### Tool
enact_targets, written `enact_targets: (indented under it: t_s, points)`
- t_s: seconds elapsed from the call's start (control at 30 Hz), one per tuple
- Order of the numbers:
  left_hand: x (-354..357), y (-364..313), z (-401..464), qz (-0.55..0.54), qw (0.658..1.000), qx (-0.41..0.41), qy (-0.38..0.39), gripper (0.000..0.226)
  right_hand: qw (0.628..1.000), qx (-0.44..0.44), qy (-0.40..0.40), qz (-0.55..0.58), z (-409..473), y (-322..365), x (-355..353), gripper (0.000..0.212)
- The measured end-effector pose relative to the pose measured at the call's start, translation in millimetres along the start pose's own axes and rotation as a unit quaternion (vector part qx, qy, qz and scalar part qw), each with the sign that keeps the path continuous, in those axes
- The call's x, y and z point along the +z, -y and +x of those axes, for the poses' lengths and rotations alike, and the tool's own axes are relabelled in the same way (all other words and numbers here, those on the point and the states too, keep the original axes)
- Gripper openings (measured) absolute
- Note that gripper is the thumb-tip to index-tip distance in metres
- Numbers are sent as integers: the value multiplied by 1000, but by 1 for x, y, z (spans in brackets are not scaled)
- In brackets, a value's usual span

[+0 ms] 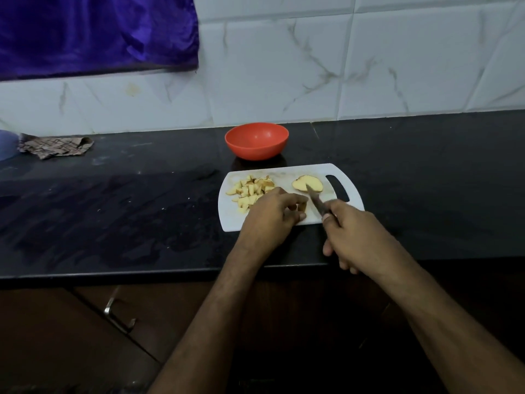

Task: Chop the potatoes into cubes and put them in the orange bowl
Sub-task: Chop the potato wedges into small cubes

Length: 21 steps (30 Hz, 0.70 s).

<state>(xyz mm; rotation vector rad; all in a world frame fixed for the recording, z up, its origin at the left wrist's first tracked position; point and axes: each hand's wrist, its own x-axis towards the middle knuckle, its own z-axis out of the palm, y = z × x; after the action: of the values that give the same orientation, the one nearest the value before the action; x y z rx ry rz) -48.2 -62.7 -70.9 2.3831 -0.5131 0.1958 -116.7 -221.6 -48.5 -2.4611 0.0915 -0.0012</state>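
A white cutting board point(287, 172) lies on the black counter. A pile of potato cubes point(250, 190) sits on its left part, and a potato half point(308, 183) lies cut side up near the handle slot. My left hand point(274, 216) curls its fingers round a small potato piece point(302, 207) on the board. My right hand point(352, 237) grips a knife point(316, 201), whose blade points toward the potato half. The orange bowl point(256, 141) stands behind the board and looks empty.
A crumpled checked cloth point(55, 147) lies at the far left of the counter beside a blue object point(7, 145). A purple fabric point(93, 32) hangs over the tiled wall. A drawer handle point(118, 314) shows below the counter edge.
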Motion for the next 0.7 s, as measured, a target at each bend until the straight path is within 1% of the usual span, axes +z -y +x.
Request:
enact_targets:
  t_s: [0.07,0.13,0.23,0.33,0.4,0.5,0.63,0.7]
  points:
    - [2,-1,4,11,1000,-3,-6,35,999,29,41,-22,-7,8,-2,20]
    - [5,0,5,15,1000,-7,-21,34,997,34,46,-60,-11,13,0,21]
    - [7,2,5,15,999,-21,-47,32,994,12,44,-103,-11,17,5,23]
    - [5,5,6,-12,998,-36,-56,29,985,-23,8,-168,-6,16,7,27]
    - [4,6,5,-28,997,-43,-57,29,981,-36,-4,-188,-5,16,8,26]
    - [4,6,4,-28,997,-47,-55,31,982,-38,-9,-186,-7,15,8,25]
    - [4,3,4,-32,995,-71,-57,26,981,-53,-79,-168,-12,15,10,20]
    - [4,3,3,-24,995,-73,-69,20,981,-57,-91,-159,-13,16,11,19]
